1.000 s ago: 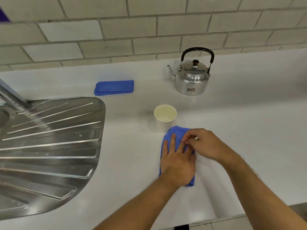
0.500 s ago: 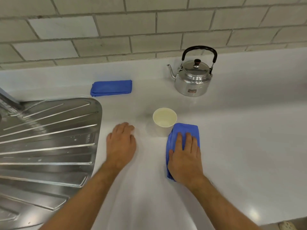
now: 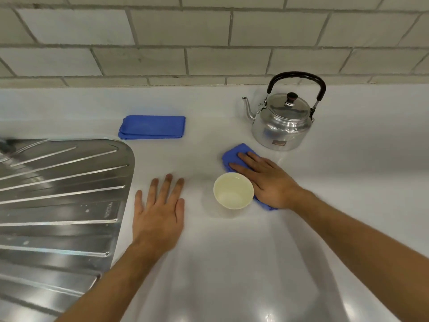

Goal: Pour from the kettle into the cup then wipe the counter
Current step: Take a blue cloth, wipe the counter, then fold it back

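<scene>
Blue microfibre shows from under the right hand (image 3: 269, 182), which lies palm down with its fingers stretched flat on a cloth (image 3: 234, 153); the grip is apart, pressing rather than pinching, and the cloth peeks out beyond the fingertips and again at the heel of the palm. This cloth sits on the white counter (image 3: 232, 263), between the cup (image 3: 233, 190) and the kettle (image 3: 284, 123), with the hand just beside the cup on the cup's right. The cup is a pale cream paper one, upright, its mouth open to the camera; whether it holds liquid I cannot tell. The kettle is polished metal with a black arched handle raised, a dark knob on its lid and its spout turned to the left; it stands upright near the tiled wall (image 3: 209, 43), close behind the cloth but apart from it. The left hand (image 3: 160, 212) rests flat on the bare counter, fingers spread and holding nothing, to the left of the cup and just right of the steel drainboard (image 3: 58, 201). The drainboard's ribbed surface fills the left side of the view. A second blue cloth (image 3: 152, 127), folded into a neat rectangle, lies farther back on the counter, beyond the drainboard's corner and well apart from both hands. Both bare forearms reach in from the bottom edge.
</scene>
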Available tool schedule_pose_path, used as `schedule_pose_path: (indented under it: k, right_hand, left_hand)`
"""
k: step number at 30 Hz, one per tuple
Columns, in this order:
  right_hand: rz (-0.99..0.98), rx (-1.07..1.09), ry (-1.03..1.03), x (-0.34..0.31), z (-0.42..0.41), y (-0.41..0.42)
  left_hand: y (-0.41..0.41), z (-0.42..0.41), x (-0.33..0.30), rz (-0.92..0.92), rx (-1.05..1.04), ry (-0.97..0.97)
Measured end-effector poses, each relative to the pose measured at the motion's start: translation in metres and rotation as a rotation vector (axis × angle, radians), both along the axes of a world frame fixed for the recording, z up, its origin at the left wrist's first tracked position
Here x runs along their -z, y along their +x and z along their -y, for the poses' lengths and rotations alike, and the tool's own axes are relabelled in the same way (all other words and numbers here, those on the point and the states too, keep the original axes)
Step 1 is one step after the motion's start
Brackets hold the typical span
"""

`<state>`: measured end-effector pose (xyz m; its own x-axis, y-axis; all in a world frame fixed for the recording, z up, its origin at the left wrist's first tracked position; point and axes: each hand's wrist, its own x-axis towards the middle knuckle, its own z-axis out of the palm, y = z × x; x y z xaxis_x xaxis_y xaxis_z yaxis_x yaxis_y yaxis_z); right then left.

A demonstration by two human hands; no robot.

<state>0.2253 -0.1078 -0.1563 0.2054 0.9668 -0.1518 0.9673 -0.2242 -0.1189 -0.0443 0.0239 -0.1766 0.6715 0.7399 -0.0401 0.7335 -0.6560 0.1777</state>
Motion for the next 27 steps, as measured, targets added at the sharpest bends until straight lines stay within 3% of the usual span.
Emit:
schedule_pose_path:
  k: [5,9,12,16,18,23,27]
  right_hand:
    - [0.101,0.211,0.103,0.012,-0.09,0.011]
    - [-0.021,0.475,0.068,0.017,-0.158,0.002]
    - [-0.027,0.441,0.044,0.014,-0.173,-0.002]
    - [0.071,-0.053,0.101,0.009,-0.128,0.003]
    - [0.055,-0.181,0.094,0.008,-0.098,0.01]
    - [-0.003,-0.053,0.058,0.008,-0.028,0.02]
    - [0.07,0.053,0.054,0.007,0.04,0.025]
  left_hand:
    - [0.0,0.003,0.002,0.004,-0.017,0.042]
    - [-0.001,0.003,0.003,0.025,-0.013,0.05]
    - [-0.002,0.001,0.003,0.041,-0.016,0.036]
    - [-0.002,0.0,0.003,0.026,-0.015,0.054]
    - [-0.003,0.0,0.002,0.022,-0.014,0.047]
    - [-0.002,0.0,-0.001,0.01,-0.017,0.021]
    - [-0.003,-0.001,-0.002,-0.007,-0.014,0.008]
